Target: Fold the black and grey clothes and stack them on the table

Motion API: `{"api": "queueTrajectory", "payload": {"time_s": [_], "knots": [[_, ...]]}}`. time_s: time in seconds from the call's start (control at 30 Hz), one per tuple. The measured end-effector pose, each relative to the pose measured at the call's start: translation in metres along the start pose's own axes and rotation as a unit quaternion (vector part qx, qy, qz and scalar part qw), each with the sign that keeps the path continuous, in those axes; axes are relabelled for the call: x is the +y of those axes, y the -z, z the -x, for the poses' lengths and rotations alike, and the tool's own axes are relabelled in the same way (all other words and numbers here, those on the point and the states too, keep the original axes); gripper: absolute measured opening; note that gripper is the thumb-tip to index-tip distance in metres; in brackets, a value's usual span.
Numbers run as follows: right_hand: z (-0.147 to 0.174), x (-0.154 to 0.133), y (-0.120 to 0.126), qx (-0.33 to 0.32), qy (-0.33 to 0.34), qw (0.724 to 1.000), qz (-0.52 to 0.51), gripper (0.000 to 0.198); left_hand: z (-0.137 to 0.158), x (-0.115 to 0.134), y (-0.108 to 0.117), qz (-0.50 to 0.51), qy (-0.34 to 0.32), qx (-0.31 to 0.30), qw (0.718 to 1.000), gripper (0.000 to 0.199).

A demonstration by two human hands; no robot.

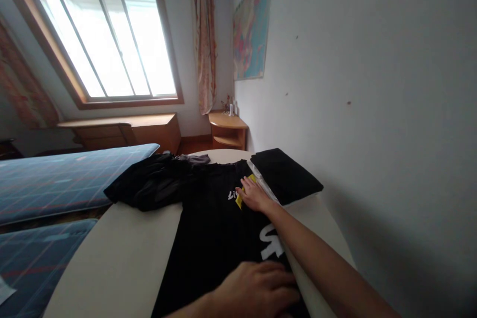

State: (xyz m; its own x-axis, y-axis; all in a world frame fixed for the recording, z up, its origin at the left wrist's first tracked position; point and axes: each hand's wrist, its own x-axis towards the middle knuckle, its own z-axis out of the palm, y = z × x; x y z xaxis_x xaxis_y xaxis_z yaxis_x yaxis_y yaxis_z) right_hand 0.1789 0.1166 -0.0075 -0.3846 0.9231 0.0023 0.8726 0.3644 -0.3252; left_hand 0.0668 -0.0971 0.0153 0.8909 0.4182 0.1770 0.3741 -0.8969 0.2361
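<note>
The right hand (252,195) lies with fingers spread on the black shirt (212,233), laid out on the table (130,248); the left hand (253,288) curves over its near part, any pinch impossible to tell. Smoothing seems underway, likely calling next for flat, even pressure

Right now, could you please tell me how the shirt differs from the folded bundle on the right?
The shirt lies spread out, while the bundle is folded compactly. The shirt shows white lettering and yellow markings; the bundle's visible top is plain. The right hand lies on the shirt, not on the bundle. Both are black and on the table.
</note>
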Motion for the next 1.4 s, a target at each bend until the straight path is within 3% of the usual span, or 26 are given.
{"api": "queueTrajectory", "payload": {"time_s": [0.13,0.27,0.37,0.5,0.83,0.97,1.07,1.1,1.17,1.23,1.33,1.4], "knots": [[-0.029,0.003,-0.003,-0.002,-0.014,1.000,0.016,0.071,0.013,-0.041,-0.004,-0.078,0.079,0.036,0.993,0.072],[-0.058,0.004,-0.005,0.000,-0.032,0.999,0.018,0.070,0.026,-0.060,-0.039,-0.142,0.064,0.052,0.986,0.085],[-0.079,0.001,-0.005,0.002,-0.040,0.999,0.019,0.071,0.026,-0.068,-0.057,-0.211,0.053,0.091,0.972,0.074],[-0.105,0.000,-0.005,0.005,-0.046,0.999,0.020,0.073,0.021,-0.071,-0.061,-0.279,0.045,0.142,0.949,0.055],[-0.135,0.007,-0.004,0.055,0.020,0.998,0.027,0.063,0.014,-0.074,-0.075,-0.269,0.058,0.215,0.937,0.047],[-0.130,-0.007,-0.007,0.076,0.056,0.995,0.033,0.052,0.011,-0.069,-0.063,-0.215,0.069,0.209,0.951,0.038],[-0.120,-0.025,-0.010,0.085,0.090,0.992,0.035,0.046,0.013,-0.071,-0.030,-0.098,0.109,0.193,0.970,0.045],[-0.115,-0.032,-0.010,0.086,0.102,0.990,0.035,0.044,0.015,-0.076,-0.015,-0.064,0.159,0.197,0.965,0.047],[-0.105,-0.044,-0.010,0.088,0.121,0.988,0.034,0.042,0.025,-0.093,0.014,-0.064,0.297,0.227,0.925,0.036],[-0.094,-0.055,-0.009,0.086,0.133,0.987,0.031,0.042,0.042,-0.119,0.040,-0.124,0.416,0.272,0.859,0.039],[-0.079,-0.066,-0.010,0.073,0.135,0.988,0.015,0.043,0.076,-0.162,0.061,-0.202,0.531,0.302,0.765,0.045],[-0.071,-0.072,-0.014,0.059,0.132,0.989,0.003,0.047,0.097,-0.185,0.064,-0.208,0.585,0.289,0.729,0.051]]}}
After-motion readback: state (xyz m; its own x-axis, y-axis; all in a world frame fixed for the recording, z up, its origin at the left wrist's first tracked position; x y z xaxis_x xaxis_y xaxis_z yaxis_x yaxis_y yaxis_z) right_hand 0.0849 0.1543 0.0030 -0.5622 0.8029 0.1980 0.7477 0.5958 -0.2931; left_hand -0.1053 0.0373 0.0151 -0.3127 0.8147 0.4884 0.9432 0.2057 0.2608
